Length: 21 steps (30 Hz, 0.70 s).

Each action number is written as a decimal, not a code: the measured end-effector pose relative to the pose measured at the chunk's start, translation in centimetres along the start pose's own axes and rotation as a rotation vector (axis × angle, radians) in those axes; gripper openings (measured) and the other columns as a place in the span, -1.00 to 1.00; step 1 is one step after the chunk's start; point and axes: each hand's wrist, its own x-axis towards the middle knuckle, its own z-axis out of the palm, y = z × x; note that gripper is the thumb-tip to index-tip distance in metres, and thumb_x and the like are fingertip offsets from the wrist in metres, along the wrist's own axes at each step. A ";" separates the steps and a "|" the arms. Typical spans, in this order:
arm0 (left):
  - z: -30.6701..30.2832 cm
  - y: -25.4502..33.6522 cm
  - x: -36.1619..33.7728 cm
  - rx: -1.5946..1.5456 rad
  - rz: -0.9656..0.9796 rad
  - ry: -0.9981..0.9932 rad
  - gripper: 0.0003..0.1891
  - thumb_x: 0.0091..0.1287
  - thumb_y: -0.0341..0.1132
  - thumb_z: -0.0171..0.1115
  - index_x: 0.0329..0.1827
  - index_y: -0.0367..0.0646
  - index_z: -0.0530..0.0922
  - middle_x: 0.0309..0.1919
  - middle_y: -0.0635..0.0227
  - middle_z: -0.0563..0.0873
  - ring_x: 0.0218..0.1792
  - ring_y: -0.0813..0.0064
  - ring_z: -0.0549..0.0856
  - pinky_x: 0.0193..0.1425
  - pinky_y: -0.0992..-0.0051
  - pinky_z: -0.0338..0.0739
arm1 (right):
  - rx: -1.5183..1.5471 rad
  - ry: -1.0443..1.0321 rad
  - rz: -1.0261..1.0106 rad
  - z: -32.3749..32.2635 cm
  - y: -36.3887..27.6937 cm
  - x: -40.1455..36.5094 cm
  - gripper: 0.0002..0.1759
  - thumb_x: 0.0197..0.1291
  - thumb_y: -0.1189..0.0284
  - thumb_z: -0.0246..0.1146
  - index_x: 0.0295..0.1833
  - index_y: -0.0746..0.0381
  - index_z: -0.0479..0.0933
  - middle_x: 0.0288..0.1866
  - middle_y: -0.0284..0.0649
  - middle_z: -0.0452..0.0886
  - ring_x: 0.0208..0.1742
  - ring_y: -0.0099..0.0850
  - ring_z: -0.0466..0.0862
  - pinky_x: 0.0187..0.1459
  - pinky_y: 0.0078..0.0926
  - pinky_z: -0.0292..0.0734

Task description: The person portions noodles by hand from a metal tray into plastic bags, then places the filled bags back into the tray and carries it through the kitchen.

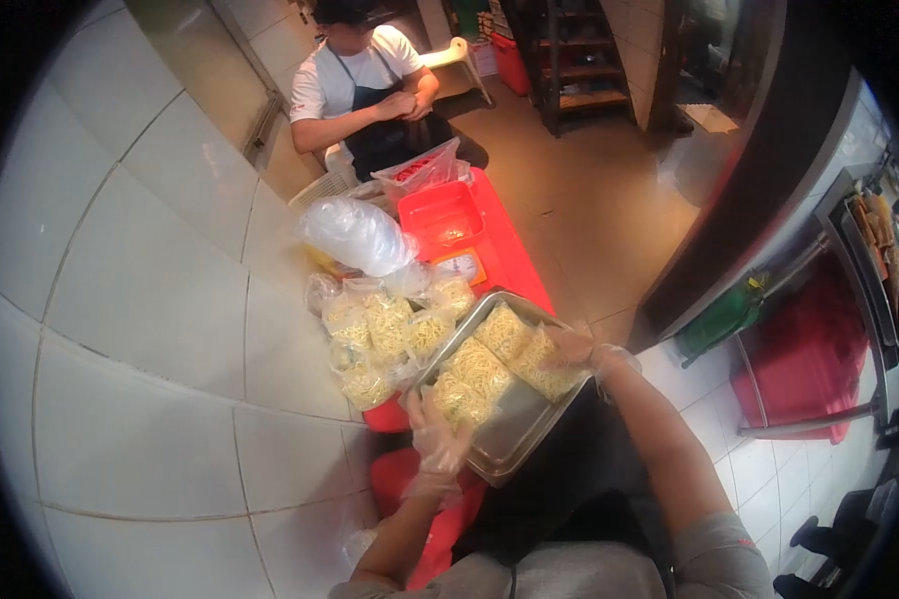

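Observation:
A metal tray (519, 424) holds several clear bags of pale yellow noodles (481, 369). My left hand (442, 434), in a clear plastic glove, is at the tray's left edge, its fingers against the nearest bag. On the tray's upper right side my right hand (574, 349), also gloved, lies with its fingers on another noodle bag (542, 365). Whether either hand grips a bag is hard to make out. More bagged noodles (388, 321) are piled on the red table just left of the tray.
A red basin (440, 216), a scale (459, 266) and a large clear plastic bag (358, 236) stand beyond the tray on the red table (514, 245). Behind them sits a person in an apron (370, 90). A pink container (804, 359) is at the right, white tiled wall at the left.

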 end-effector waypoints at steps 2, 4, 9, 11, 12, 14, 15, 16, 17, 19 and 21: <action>2.3 -2.3 -2.5 0.186 0.024 0.035 -0.23 0.18 -0.24 0.27 0.42 -0.38 0.18 0.39 -0.19 0.21 0.37 -0.23 0.26 0.47 -0.01 0.17 | -0.015 0.045 0.102 2.9 1.8 0.7 -0.03 0.04 0.08 0.42 0.49 0.21 0.15 0.27 0.09 0.51 0.33 0.00 0.47 0.38 -0.27 0.31; 4.1 -4.5 -2.6 0.322 0.035 0.055 -0.35 0.21 -0.33 0.21 0.37 -0.36 0.26 0.38 -0.16 0.25 0.37 -0.23 0.26 0.47 0.02 0.20 | -0.144 0.039 0.183 3.2 0.6 1.0 -0.02 0.05 0.11 0.40 0.51 0.21 0.11 0.33 0.04 0.47 0.37 -0.01 0.44 0.38 -0.24 0.31; 3.5 -6.8 -0.8 0.089 -0.036 -0.053 -0.39 0.28 -0.25 0.19 0.37 -0.28 0.28 0.43 -0.09 0.22 0.41 -0.17 0.24 0.48 -0.12 0.12 | -0.712 0.367 0.073 7.9 -1.6 0.4 -0.05 0.11 0.16 0.32 0.54 0.26 0.06 0.53 -0.04 0.19 0.53 -0.06 0.21 0.42 -0.12 0.26; -0.1 -5.5 -0.6 0.155 -0.042 -0.211 -0.38 0.31 -0.20 0.18 0.38 -0.28 0.27 0.44 -0.07 0.21 0.41 -0.15 0.24 0.49 -0.09 0.13 | -0.696 0.193 -0.001 7.7 -4.4 -1.6 -0.08 0.16 0.17 0.27 0.55 0.26 0.04 0.59 -0.04 0.07 0.59 -0.08 0.10 0.44 -0.07 0.21; -2.3 -5.6 -0.9 0.193 -0.051 -0.248 -0.37 0.32 -0.17 0.18 0.39 -0.27 0.26 0.44 -0.06 0.22 0.42 -0.13 0.24 0.49 -0.09 0.12 | -0.663 0.265 -0.051 9.2 -2.5 -0.7 -0.08 0.17 0.16 0.27 0.55 0.26 0.04 0.60 -0.04 0.04 0.60 -0.09 0.07 0.45 -0.06 0.18; -7.4 -6.0 -1.2 0.291 -0.117 -0.392 -0.37 0.33 -0.13 0.17 0.39 -0.25 0.27 0.42 -0.03 0.28 0.43 -0.04 0.27 0.48 0.01 0.17 | -0.683 0.380 -0.175 10.5 2.1 1.0 -0.07 0.18 0.15 0.29 0.56 0.23 0.04 0.61 -0.03 0.00 0.60 -0.09 0.04 0.48 -0.05 0.12; -10.8 -5.8 -1.3 0.301 -0.152 -0.474 -0.42 0.30 -0.15 0.18 0.34 -0.24 0.34 0.28 -0.04 0.47 0.34 0.04 0.43 0.41 0.12 0.31 | -0.730 0.428 -0.244 10.8 2.6 1.3 -0.05 0.17 0.14 0.31 0.57 0.20 0.03 0.62 -0.03 -0.01 0.60 -0.08 0.04 0.50 -0.05 0.09; -14.7 -5.0 -1.7 0.340 -0.237 -0.588 -0.44 0.27 -0.17 0.23 0.28 -0.25 0.40 0.22 -0.07 0.52 0.27 0.02 0.50 0.34 0.14 0.38 | -0.705 0.389 -0.181 10.1 1.0 0.5 -0.05 0.17 0.14 0.33 0.56 0.22 0.05 0.62 0.00 -0.02 0.59 -0.05 0.05 0.50 -0.06 0.07; -17.9 -4.2 -2.0 0.372 -0.311 -0.695 -0.47 0.23 -0.20 0.28 0.22 -0.27 0.45 0.16 -0.09 0.58 0.20 -0.01 0.56 0.26 0.16 0.45 | -0.688 0.361 -0.113 8.5 -0.7 -0.5 -0.06 0.17 0.15 0.35 0.55 0.24 0.06 0.61 0.02 -0.02 0.59 -0.03 0.06 0.51 -0.08 0.06; -20.8 -3.2 -2.7 0.612 -0.404 -0.968 -0.55 0.20 -0.24 0.29 0.12 -0.27 0.53 0.06 -0.07 0.64 0.09 0.02 0.63 0.16 0.17 0.52 | -0.483 0.392 -0.159 7.7 -1.8 -1.1 -0.08 0.18 0.17 0.35 0.53 0.27 0.09 0.60 0.06 0.00 0.57 0.02 0.07 0.51 -0.10 0.06; -20.9 -3.8 -4.5 0.743 -0.426 -1.101 -0.63 0.17 -0.26 0.31 -0.01 -0.28 0.60 -0.03 -0.04 0.69 0.00 0.05 0.69 0.06 0.17 0.58 | -0.353 0.401 -0.182 7.2 -2.7 -2.3 -0.13 0.19 0.19 0.34 0.51 0.28 0.13 0.58 0.09 0.03 0.55 0.05 0.10 0.51 -0.11 0.07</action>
